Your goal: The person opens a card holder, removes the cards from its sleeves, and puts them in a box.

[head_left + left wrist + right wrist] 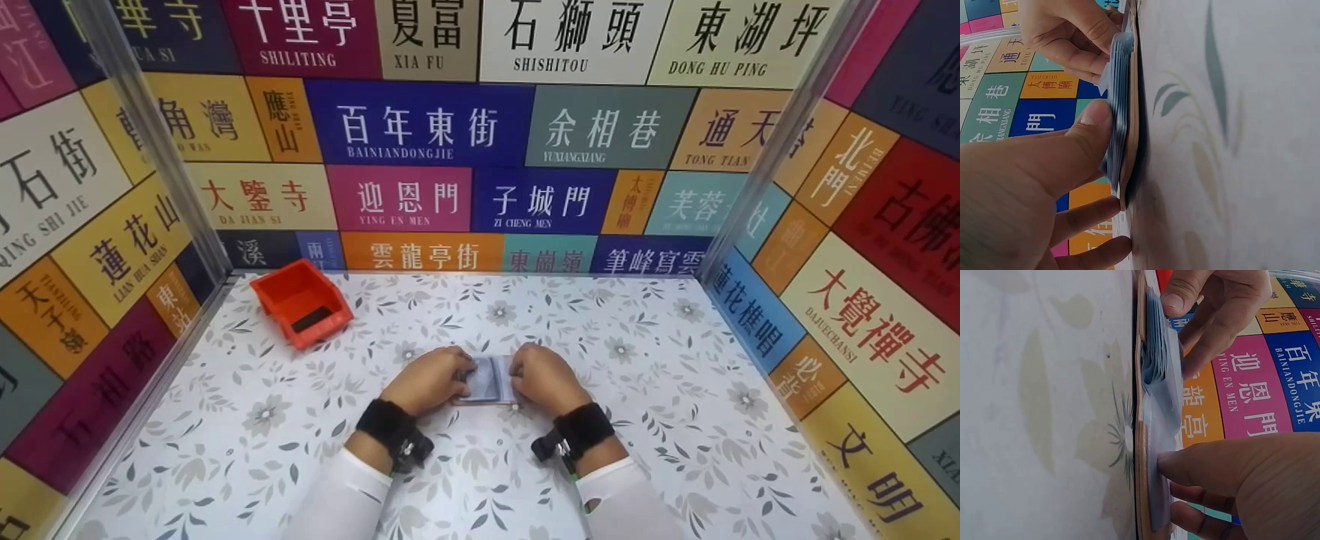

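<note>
A card holder (489,379) lies spread open on the patterned tabletop, with a thin brown cover (1140,495) and a stack of clear plastic sleeves (1120,112). My left hand (435,379) grips its left side, the thumb on the sleeve stack and the fingers around the edge. On the other side my right hand (549,381) pinches the holder's right part, thumb over a clear sleeve (1157,495). In the right wrist view, one bluish sleeve (1165,399) arches up between the two halves. The palms hide the holder's outer ends in the head view.
A red plastic bin (300,292) with a dark strip in its front stands at the back left of the table (637,465). Panels (420,124) printed with colourful signs enclose the back and both sides. A camera on a black band sits on each wrist.
</note>
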`<state>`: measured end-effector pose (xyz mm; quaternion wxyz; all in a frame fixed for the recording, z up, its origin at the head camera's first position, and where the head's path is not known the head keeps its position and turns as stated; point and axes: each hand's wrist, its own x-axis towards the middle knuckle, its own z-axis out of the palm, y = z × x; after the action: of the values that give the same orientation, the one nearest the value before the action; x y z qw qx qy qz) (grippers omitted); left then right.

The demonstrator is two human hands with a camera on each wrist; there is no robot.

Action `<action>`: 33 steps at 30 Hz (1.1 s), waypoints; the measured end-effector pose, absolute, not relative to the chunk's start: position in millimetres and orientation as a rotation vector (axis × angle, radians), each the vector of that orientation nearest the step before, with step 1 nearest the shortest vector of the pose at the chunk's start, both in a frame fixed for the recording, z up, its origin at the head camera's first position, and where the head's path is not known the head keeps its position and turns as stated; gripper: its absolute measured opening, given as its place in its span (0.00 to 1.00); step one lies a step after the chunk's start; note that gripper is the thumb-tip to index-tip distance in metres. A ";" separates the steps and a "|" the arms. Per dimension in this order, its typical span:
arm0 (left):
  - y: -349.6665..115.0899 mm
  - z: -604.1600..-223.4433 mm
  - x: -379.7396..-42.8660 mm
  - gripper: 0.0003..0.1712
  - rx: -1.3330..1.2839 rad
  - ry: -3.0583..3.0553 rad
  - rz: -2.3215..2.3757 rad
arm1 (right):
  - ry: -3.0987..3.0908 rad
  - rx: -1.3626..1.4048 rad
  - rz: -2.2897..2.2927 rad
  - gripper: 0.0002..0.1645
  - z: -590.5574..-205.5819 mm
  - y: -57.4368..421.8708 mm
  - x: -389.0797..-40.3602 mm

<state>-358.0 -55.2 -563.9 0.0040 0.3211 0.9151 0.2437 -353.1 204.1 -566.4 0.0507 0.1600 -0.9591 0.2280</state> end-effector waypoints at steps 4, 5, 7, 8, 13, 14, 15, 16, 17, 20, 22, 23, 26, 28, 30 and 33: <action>-54.9 -565.0 -359.0 0.25 1.001 2.887 0.746 | -2.917 0.478 0.703 0.04 -566.1 203.7 -352.7; -54.9 -565.4 -359.4 0.25 1.005 2.894 0.737 | -2.916 0.476 0.706 0.04 -565.9 203.7 -352.5; -55.1 -565.7 -359.7 0.25 1.016 2.908 0.726 | -2.917 0.469 0.715 0.05 -565.4 203.5 -352.0; -55.2 -565.7 -359.6 0.25 1.022 2.913 0.723 | -2.920 0.465 0.720 0.05 -565.0 203.4 -351.8; -54.7 -564.6 -358.5 0.23 1.047 2.924 0.716 | -2.933 0.439 0.738 0.05 -564.2 202.6 -352.2; -54.4 -564.2 -358.2 0.23 1.055 2.921 0.717 | -2.934 0.435 0.737 0.05 -564.3 202.4 -352.3; -54.0 -563.7 -358.1 0.22 1.066 2.914 0.719 | -2.935 0.432 0.735 0.04 -564.5 202.3 -352.4; -53.6 -563.3 -358.0 0.22 1.075 2.906 0.723 | -2.937 0.431 0.735 0.04 -564.6 202.3 -352.5; -53.2 -563.0 -357.9 0.21 1.090 2.898 0.728 | -2.937 0.430 0.737 0.04 -564.7 202.3 -352.6; -52.4 -562.3 -357.8 0.21 1.110 2.871 0.761 | -2.947 0.416 0.755 0.05 -564.3 202.4 -351.8; -51.9 -562.3 -358.0 0.22 1.098 2.861 0.776 | -2.951 0.409 0.763 0.05 -563.7 202.4 -351.8; -51.6 -562.4 -358.1 0.22 1.090 2.859 0.779 | -2.951 0.401 0.768 0.05 -563.4 202.2 -352.0; -50.8 -563.1 -358.6 0.23 1.058 2.860 0.776 | -2.926 0.371 0.767 0.07 -563.5 200.4 -353.7; -50.4 -563.7 -358.7 0.23 1.045 2.869 0.770 | -2.898 0.353 0.772 0.07 -563.2 198.0 -355.0; -50.2 -564.0 -358.7 0.23 1.041 2.876 0.763 | -2.873 0.347 0.805 0.05 -561.7 195.1 -355.2; -50.2 -563.8 -358.8 0.23 1.042 2.879 0.770 | -2.864 0.430 0.872 0.06 -557.7 190.4 -353.8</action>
<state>-358.8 -50.2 -563.8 -0.0076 0.3302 0.9118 0.2439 -353.8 190.4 -557.7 0.0586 0.1419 -0.9453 0.2879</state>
